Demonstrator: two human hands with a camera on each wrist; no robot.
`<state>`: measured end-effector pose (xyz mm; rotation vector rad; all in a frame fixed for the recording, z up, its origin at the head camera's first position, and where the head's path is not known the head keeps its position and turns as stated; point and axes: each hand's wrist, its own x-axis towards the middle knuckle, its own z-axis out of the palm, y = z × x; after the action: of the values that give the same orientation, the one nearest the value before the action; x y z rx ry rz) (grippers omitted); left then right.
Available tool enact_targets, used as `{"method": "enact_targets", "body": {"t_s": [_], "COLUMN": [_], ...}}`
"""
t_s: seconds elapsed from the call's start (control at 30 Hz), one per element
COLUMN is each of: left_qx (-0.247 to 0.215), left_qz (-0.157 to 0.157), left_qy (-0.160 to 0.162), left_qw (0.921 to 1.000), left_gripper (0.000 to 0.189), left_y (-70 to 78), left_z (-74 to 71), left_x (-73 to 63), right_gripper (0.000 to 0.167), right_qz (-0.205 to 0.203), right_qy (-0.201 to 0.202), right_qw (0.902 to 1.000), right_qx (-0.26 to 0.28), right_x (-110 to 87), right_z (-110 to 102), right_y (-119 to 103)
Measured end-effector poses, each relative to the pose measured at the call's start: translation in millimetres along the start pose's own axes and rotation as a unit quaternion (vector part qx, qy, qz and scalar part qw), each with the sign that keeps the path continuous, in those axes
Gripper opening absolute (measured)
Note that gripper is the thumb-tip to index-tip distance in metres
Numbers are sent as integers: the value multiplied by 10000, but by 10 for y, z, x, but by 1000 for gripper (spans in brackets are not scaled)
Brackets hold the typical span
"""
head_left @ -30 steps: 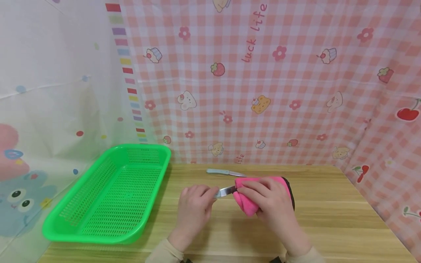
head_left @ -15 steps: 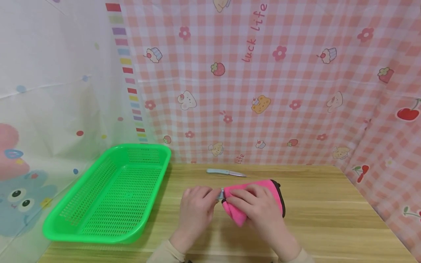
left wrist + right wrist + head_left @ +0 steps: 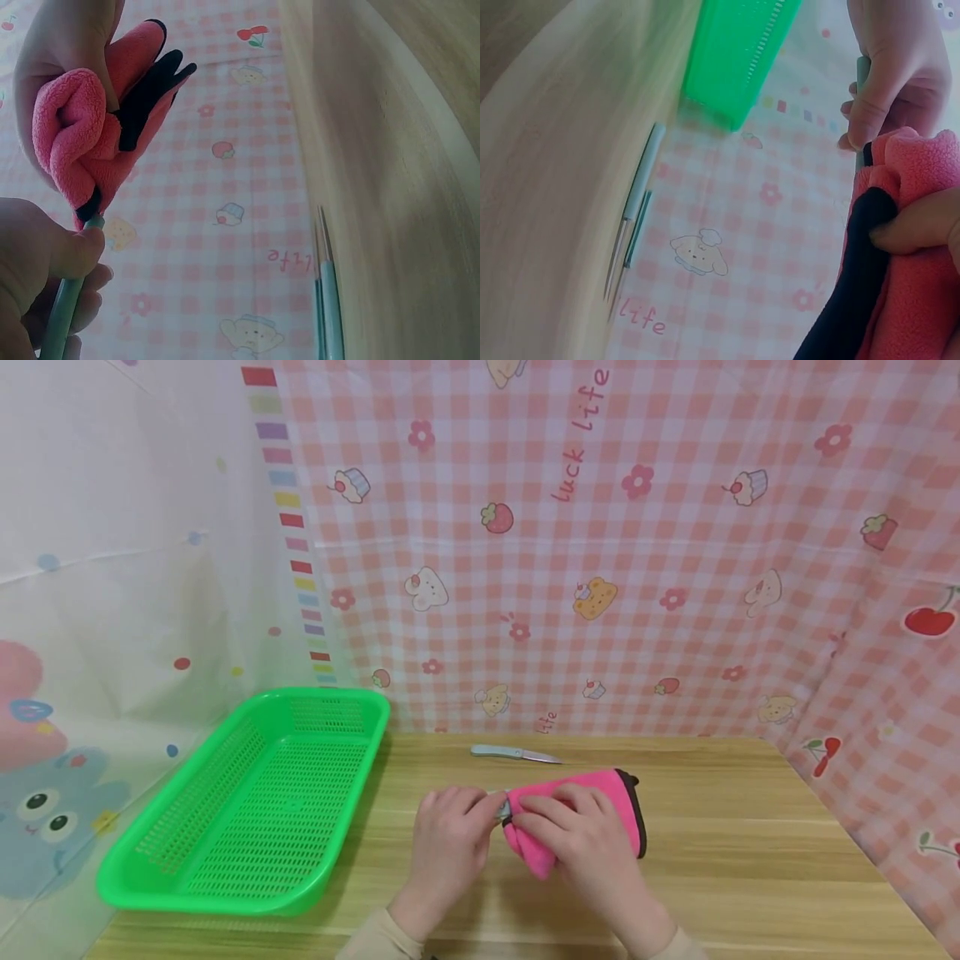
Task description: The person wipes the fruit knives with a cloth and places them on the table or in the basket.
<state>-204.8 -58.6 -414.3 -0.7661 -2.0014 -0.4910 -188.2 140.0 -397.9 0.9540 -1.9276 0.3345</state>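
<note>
My left hand (image 3: 453, 835) grips the pale green-blue handle of a knife (image 3: 64, 315). The blade is hidden inside a folded pink cloth with black edging (image 3: 622, 814). My right hand (image 3: 588, 835) holds that cloth wrapped around the blade, thumb on one side and fingers on the other. Both hands are close together above the table, the cloth's left end by the left fingertips. In the left wrist view the cloth bunches in thick folds right above the handle. A second knife (image 3: 498, 752) of similar colour lies on the table behind the hands, its blade pointing right.
On the left stands a green perforated plastic basket (image 3: 356, 793). The wood-grain table (image 3: 750, 860) reaches back to a pink checked curtain (image 3: 637, 543). A pale printed sheet (image 3: 150, 568) hangs behind the basket, and more printed cloth closes off the right side.
The cloth and right hand have moved left along the knife, covering the blade that showed a second ago. In the last half second the movement is slight. The second knife stays put.
</note>
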Motion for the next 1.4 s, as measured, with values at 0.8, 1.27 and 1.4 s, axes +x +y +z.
{"method": "enact_targets", "body": {"t_s": [0.8,1.27,1.4], "left_qx": [-133,-188,-163], "left_qz": [-339,-265,-330], "left_qy": [-30,186,126], "left_qw": [9993,9993,9992], "left_gripper": [20,27,30], "left_y": [-40,-103,-127], "left_z": [-47,-18,-17], "left_x": [38,22,15], "right_gripper": [40,46,45], "right_qz": [788,991,1035], "right_qy": [-254,-265,-279], "right_qw": [9964,9945,9940], "right_qx": [-198,-232,-210], "right_x": [-70,-111,-103], "right_z": [-220,-300,-324], "right_y": [327,458,464]}}
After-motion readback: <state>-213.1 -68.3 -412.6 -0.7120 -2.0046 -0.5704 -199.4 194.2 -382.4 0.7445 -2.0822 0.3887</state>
